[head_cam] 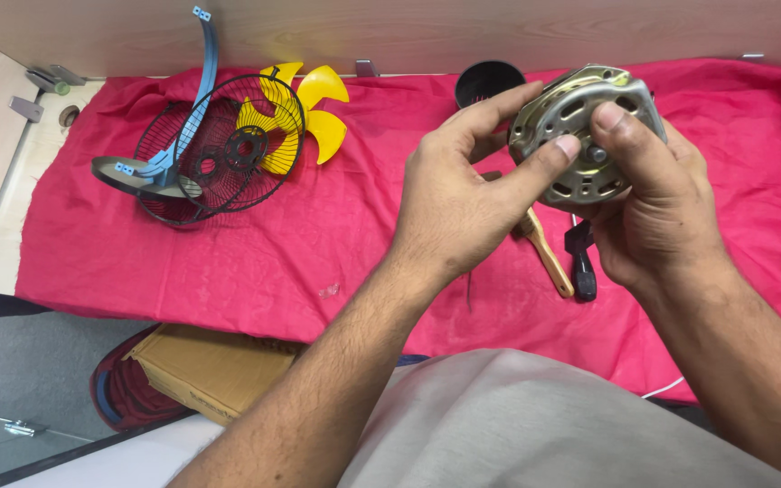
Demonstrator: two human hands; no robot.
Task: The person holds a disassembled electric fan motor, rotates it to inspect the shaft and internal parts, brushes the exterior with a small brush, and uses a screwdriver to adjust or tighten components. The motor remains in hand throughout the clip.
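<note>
Both hands hold a round metal fan motor (580, 136) up above the table (228, 244), which is covered by a red cloth. The right hand (657, 212) cups the motor from behind and below, its fingers curled around the slotted silver housing and its thumb laid over the front, the tip just beside the small shaft at the centre. The left hand (463, 194) is partly open: its thumb presses on the front face of the housing, and its index finger stretches along the upper left edge.

Under the hands, a wooden-handled tool (549, 258) and a black-handled tool (582, 271) lie on the cloth. Farther left rest the black wire fan guards (214, 149) and a yellow fan blade (314, 108). A black cup (485, 81) stands behind the motor.
</note>
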